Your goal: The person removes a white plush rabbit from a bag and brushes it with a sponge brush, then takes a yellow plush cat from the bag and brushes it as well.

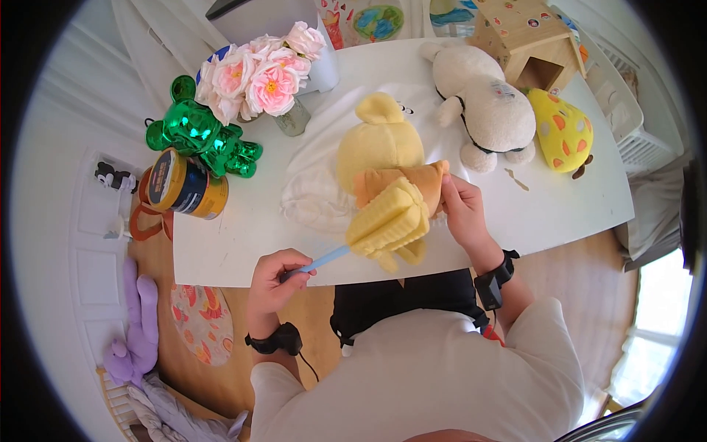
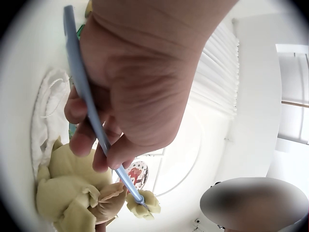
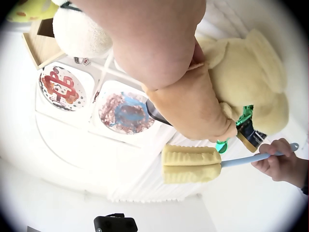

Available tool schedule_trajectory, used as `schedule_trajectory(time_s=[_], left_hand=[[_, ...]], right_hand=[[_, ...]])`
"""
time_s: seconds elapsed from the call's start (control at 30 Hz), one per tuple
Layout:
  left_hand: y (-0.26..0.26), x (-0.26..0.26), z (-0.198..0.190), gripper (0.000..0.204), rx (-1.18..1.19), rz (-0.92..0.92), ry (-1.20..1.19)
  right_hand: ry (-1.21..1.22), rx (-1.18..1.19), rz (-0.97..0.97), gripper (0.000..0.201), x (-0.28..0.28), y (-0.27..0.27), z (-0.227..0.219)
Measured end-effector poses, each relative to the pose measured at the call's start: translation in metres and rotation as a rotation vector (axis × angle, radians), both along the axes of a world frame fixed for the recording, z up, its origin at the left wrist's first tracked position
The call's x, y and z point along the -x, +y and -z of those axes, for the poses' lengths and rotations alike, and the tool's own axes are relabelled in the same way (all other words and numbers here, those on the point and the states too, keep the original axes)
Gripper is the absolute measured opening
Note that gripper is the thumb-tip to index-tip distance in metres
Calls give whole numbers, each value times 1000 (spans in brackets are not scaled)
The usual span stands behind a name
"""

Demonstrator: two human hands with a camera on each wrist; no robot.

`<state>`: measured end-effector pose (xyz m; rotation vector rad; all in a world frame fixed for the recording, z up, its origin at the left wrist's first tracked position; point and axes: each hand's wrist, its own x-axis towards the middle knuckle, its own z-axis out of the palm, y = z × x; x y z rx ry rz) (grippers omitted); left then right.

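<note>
My left hand (image 1: 278, 280) grips the light-blue handle (image 2: 91, 104) of a duster at the table's front edge. The duster's ribbed yellow head (image 1: 390, 221) overlaps the front of a pale yellow plush toy (image 1: 379, 144) in the head view. In the right wrist view that duster head (image 3: 192, 164) shows two ribbed rows, beside the toy's orange clothing (image 3: 190, 106). My right hand (image 1: 462, 210) pinches the orange clothing at its right edge, holding the toy over the table. Part of the toy's lower body is hidden behind the duster head.
Pink flowers (image 1: 269, 77) in a glass vase, a shiny green bear figure (image 1: 193, 124) and a yellow-and-dark tub (image 1: 188, 184) stand at the left. A white plush (image 1: 486, 103), a yellow spotted plush (image 1: 565, 132) and a wooden house (image 1: 526, 44) sit at the back right.
</note>
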<state>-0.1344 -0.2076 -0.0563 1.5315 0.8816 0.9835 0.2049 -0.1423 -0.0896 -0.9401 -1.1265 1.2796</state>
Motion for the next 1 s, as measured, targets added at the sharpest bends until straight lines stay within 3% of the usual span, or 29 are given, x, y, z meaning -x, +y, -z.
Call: schedule_trajectory(time_s=[0.2,0.43,0.57,0.67,0.77,0.83,0.9,1.0], left_hand=[[-3,-2,-12,21,-39,37,204],[-3,26,-9,22,-78,-484,164],[-17,22,-14,23,-83,-314,25],[-16,0,-24,22,-171,-12,140],[-10,-16,-31,22,-201,48,295],[-10,-2,-22,22,-118,-79,286],[-8,15,-13,21,-66,-174,251],[-10,32,-5,22,-42,-255,178]], right_hand=[[-116,-158,34,28,12,3,-7],[-272,-307,33,27,14,1,-14],[-325,-342,3,22,21,-1,-21],[-327,-350,38,17,31,-2,-26],[-351,-443,56,14,36,-2,-34],[-348,-450,68,13,40,0,-32],[-448,-392,-50,14,30,-1,-32],[-374,-348,-46,18,36,-3,-38]])
